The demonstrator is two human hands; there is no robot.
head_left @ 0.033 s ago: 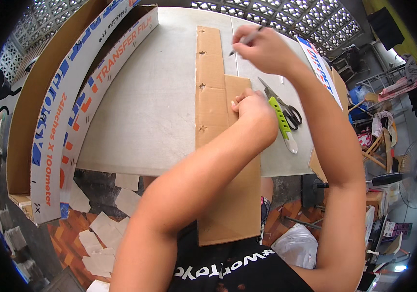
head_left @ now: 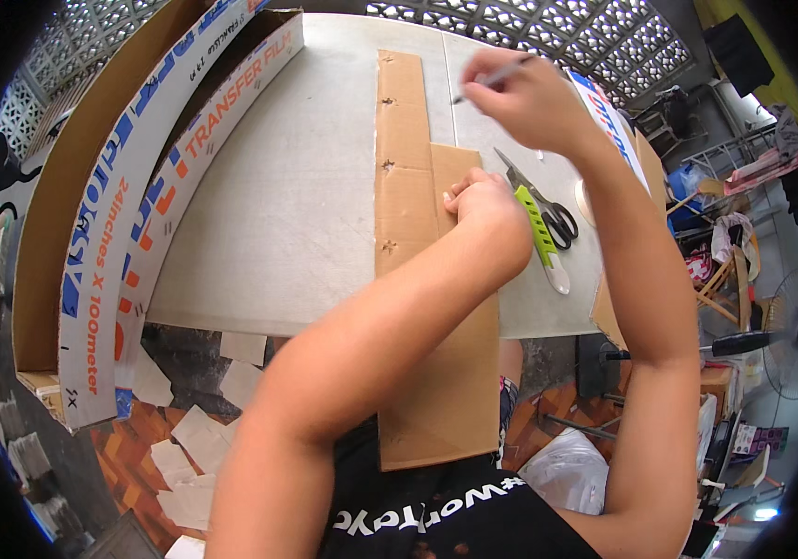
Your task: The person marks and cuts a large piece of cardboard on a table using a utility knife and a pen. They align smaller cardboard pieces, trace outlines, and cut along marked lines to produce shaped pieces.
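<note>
My right hand (head_left: 531, 102) is raised above the far right of the table, pinching a slim grey pen (head_left: 516, 67) whose dark tip points down left, apart from the cardboard. My left hand (head_left: 485, 203) has curled fingers pressed on a shorter brown cardboard piece (head_left: 455, 160), near its far end. Alongside lies a longer cardboard strip (head_left: 403, 121) with several small dark marks down its left edge. My left forearm hides where the pieces meet; below it, cardboard (head_left: 438, 410) reaches past the table edge to my shirt. Right of my left hand lie a green cutter (head_left: 534, 224) and black-handled scissors (head_left: 562, 224).
Long printed cardboard boxes (head_left: 92, 270) stand along the left of the white table (head_left: 259, 214). Another printed box (head_left: 608, 121) is at the right. My right forearm partly covers a pale roll (head_left: 583, 200). Paper sheets (head_left: 196, 438) lie on the floor; a fan (head_left: 795, 331) stands at right.
My right hand has shifted a little to the right with the pen, and its forearm has moved with it, uncovering part of the pale roll. My left hand and the cardboard stay in place.
</note>
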